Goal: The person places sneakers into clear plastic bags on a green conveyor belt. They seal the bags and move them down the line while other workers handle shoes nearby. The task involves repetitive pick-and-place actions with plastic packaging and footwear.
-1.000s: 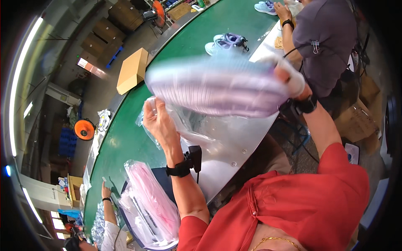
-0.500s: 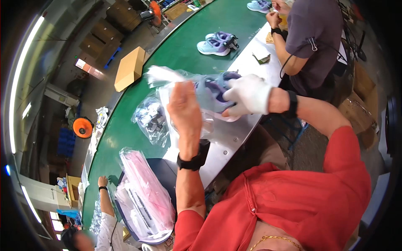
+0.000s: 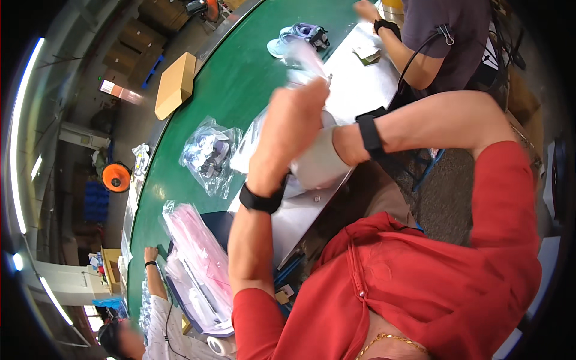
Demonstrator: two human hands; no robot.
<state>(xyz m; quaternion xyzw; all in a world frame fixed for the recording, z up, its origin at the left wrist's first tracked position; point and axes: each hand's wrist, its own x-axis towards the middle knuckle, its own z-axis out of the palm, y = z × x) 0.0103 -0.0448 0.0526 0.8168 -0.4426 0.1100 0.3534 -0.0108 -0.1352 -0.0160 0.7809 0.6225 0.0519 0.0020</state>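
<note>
My bare left hand (image 3: 294,123) is closed in a fist on a clear plastic bag (image 3: 303,60), whose end sticks up blurred above it. More of the bag spreads to the left of the fist. My right hand (image 3: 324,159), in a white glove, is low against the bag, behind my left wrist; its fingers are hidden. The shoe is out of sight behind my hands. A bagged pair of shoes (image 3: 210,153) lies to the left on the green table (image 3: 174,180). Farther off stands a light-blue and purple pair of sneakers (image 3: 297,39).
Nearby on the left, a dark bin (image 3: 219,228) holds pink and white plastic bags (image 3: 198,252). A cardboard box (image 3: 175,87) sits at the table's far edge. A co-worker (image 3: 441,42) is at the right, beside the white work surface (image 3: 354,90); another person (image 3: 159,324) reaches in at lower left.
My left hand has swung up and right across the right wrist, carrying the bag's end. My gloved hand has moved down and left, and the shoe is no longer visible.
</note>
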